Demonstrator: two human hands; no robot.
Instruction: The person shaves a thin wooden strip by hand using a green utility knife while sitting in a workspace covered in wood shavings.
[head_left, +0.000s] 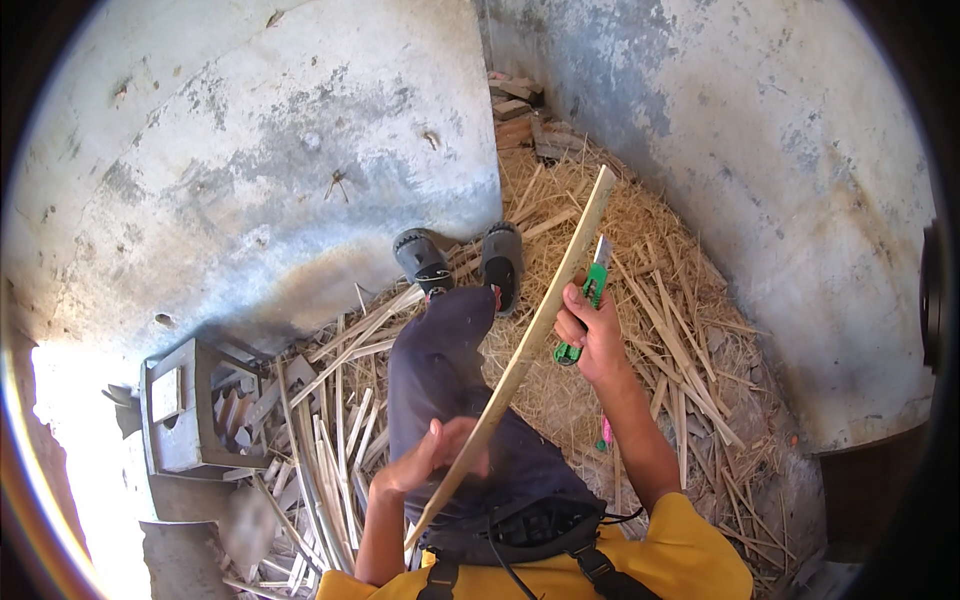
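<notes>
A long, pale strip of split bamboo or wood (543,308) slants across the view, its lower end by my waist and its upper end above the straw. My right hand (597,335) is closed around a green utility knife (596,283), whose metal blade points up and away. The fingertips of that hand lie right beside the strip; whether they also grip it is unclear. Near the strip's lower part is my left hand (435,457), thumb raised and fingers stretched out behind the strip, smeared by motion.
Straw-like shavings (545,400) and loose strips (680,350) cover the floor. More strips (340,460) lie to my left beside a grey box-like frame (185,420). Weathered walls (330,130) close in ahead and right. Bricks (515,100) are piled in the far corner.
</notes>
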